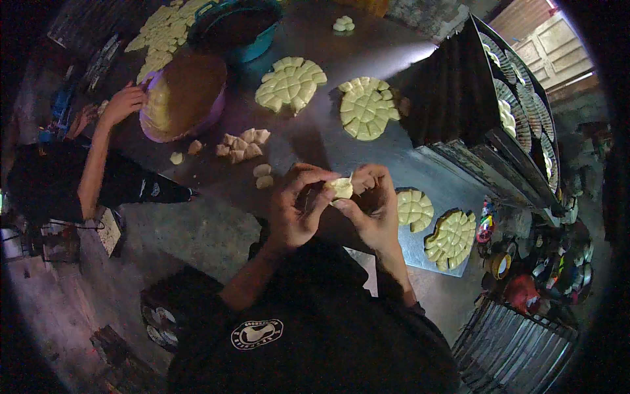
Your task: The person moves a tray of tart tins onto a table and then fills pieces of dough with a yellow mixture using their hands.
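Observation:
Both hands meet over the near edge of the metal table, pinching a small pale piece of dough (340, 190) between thumbs and fingers. My left hand (291, 205) grips its left side, and my right hand (374, 209) works the other side. The piece looks opened out between the fingertips; whether anything lies inside, I cannot tell. Just left of my hands are two small tan lumps (263, 176), with a cluster of tan chunks (243, 146) beyond. Flattened dough rounds, cut into pieces, lie ahead (291, 85), ahead right (367, 108) and beside my right hand (413, 209).
Another cut dough round (451, 240) sits at the table's right corner. A rack (485, 141) of trays with fluted tins stands at the right. A co-worker's hand (126, 102) touches a purple basin (220, 108); behind it is a teal basin (257, 49), with many dough pieces (164, 33) alongside.

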Action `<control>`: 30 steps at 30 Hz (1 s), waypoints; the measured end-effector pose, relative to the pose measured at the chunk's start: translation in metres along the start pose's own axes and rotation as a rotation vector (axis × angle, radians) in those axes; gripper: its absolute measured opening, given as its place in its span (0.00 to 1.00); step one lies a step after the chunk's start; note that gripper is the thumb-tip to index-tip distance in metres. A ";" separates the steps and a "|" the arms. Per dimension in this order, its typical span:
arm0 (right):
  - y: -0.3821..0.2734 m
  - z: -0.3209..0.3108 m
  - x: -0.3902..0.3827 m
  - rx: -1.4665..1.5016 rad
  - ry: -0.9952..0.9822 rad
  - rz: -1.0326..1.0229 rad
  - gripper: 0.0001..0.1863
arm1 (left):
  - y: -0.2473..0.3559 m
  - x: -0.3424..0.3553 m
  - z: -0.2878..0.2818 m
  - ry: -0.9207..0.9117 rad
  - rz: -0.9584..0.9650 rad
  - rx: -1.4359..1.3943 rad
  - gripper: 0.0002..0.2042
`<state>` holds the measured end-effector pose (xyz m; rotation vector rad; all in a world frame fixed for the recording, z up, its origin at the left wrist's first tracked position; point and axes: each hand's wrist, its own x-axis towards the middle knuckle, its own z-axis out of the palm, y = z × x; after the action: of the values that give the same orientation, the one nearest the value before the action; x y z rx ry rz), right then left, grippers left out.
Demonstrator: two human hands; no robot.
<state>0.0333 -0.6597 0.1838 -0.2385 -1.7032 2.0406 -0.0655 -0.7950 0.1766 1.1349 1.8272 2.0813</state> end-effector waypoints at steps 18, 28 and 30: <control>0.005 0.166 0.085 0.115 -0.429 0.194 0.43 | -0.021 0.013 -0.122 0.259 0.393 -0.351 0.18; 0.080 0.292 0.198 -0.303 -0.773 0.171 0.31 | -0.084 0.000 -0.228 0.872 -0.198 -0.401 0.20; 0.111 0.318 0.229 -0.926 -0.888 -0.462 0.26 | -0.090 -0.018 -0.244 0.973 -0.304 -0.359 0.20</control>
<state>-0.3275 -0.8493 0.1827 0.8225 -2.7876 0.9054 -0.2348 -0.9751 0.0946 -0.3174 1.6025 2.8074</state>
